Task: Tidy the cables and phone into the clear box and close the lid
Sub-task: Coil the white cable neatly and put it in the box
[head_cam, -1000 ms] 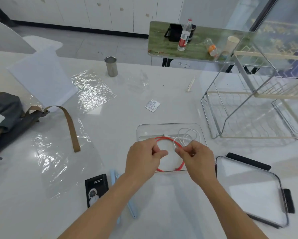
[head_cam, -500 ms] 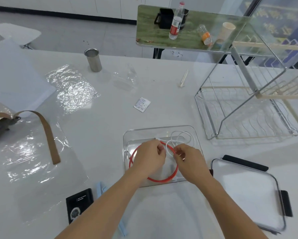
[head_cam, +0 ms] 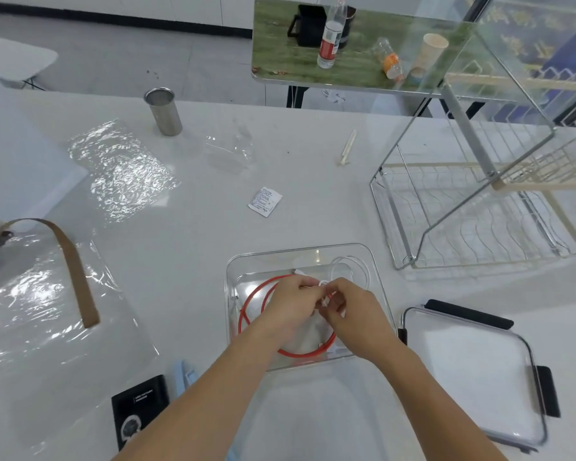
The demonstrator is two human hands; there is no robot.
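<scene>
The clear box (head_cam: 233, 271) stands open on the white table in front of me. Inside it lies a coiled red cable (head_cam: 251, 299) and, at the back right, a looped white cable (head_cam: 353, 264). Both my hands are down inside the box. My left hand (head_cam: 288, 306) and my right hand (head_cam: 353, 314) meet over the coils, fingers curled and pinching the cables between them. The clear lid (head_cam: 473, 371) with black clips lies flat to the right of the box. A black phone (head_cam: 138, 407) lies at the lower left, beside a pale blue item (head_cam: 183, 377).
A wire dish rack (head_cam: 473, 207) stands at the right. A steel cup (head_cam: 163, 111), plastic sheets (head_cam: 120, 168), a small sachet (head_cam: 265, 201) and a wooden stick (head_cam: 346, 148) lie further back. A brown strap (head_cam: 73, 261) of a bag curls at the left.
Both hands have lowered the red cable coil into the box and moved closer together. The view has shifted forward and down over the box.
</scene>
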